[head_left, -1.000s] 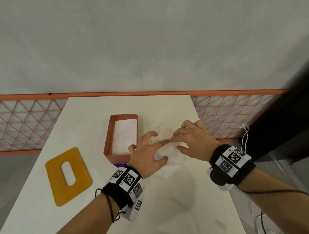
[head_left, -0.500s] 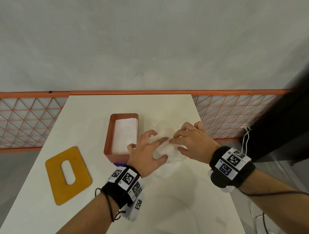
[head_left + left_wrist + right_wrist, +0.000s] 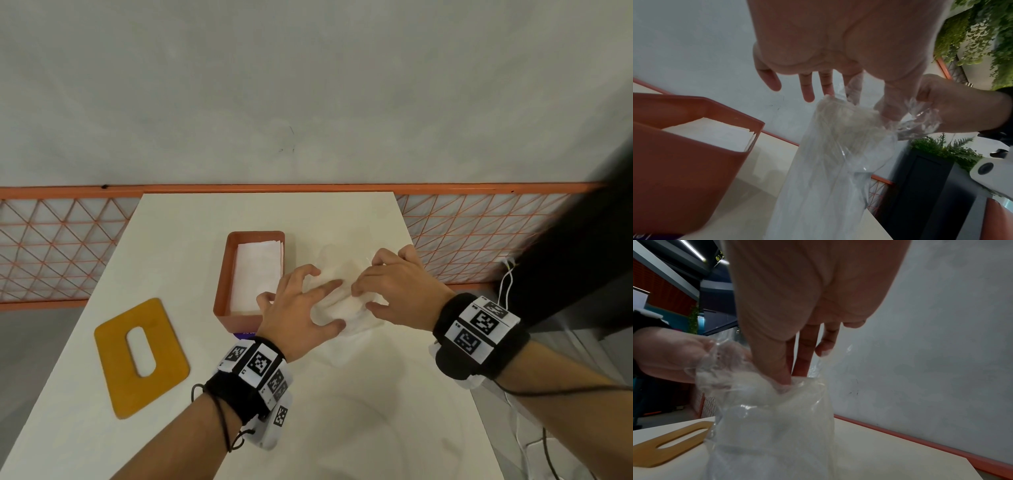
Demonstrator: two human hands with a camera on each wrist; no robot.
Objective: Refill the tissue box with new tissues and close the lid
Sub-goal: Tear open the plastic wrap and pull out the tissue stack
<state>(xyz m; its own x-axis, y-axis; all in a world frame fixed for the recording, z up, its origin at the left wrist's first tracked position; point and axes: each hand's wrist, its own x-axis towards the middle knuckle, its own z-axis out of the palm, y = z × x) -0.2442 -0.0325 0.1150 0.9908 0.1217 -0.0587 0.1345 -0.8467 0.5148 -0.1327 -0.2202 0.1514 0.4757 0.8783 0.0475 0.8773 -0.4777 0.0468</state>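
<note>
An orange tissue box [image 3: 222, 274] stands open on the white table, with a white stack of tissues [image 3: 258, 270] inside. Its yellow lid [image 3: 113, 356], with an oval slot, lies flat to the left. Just right of the box a clear plastic tissue pack [image 3: 337, 303] sits between both hands. My left hand [image 3: 308, 301] claws over the pack's left end, and its thumb and forefinger pinch the wrapper [image 3: 851, 97]. My right hand [image 3: 373, 287] grips the right end, and its thumb and fingers [image 3: 785, 369] dig into the crumpled wrapper [image 3: 772, 426].
The table [image 3: 342, 428] ends close to the right of my right hand. An orange mesh fence [image 3: 61, 246] and a grey wall run behind it. A white cable [image 3: 507, 274] hangs off the right side. A purple label [image 3: 248, 333] peeks out under the box's near end.
Both hands stay on the pack and have worked the wrapper a little tighter between them. Box and lid have not moved.
</note>
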